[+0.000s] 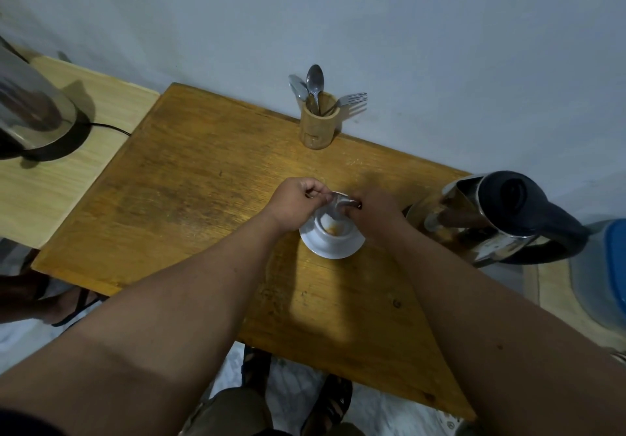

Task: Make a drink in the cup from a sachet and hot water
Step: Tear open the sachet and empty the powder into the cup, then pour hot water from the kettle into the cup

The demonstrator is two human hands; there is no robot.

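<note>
Silvery sachet (338,202) is held over the white cup (333,229), long axis running left to right, pinched at one end by the left hand (298,202) and at the other by the right hand (374,213). Printing unreadable. Fingers hide both sachet ends. Cup stands on a saucer (330,249), kettle (491,218) to its right.

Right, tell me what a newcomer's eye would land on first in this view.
First, the two hands meeting over the white cup at the middle of the wooden table: the left hand and right hand pinch a silvery sachet above it, with brownish powder already inside. Next, the shiny kettle with its dark lid just right of the cup, and the wooden holder of spoons and a fork by the wall.
</note>
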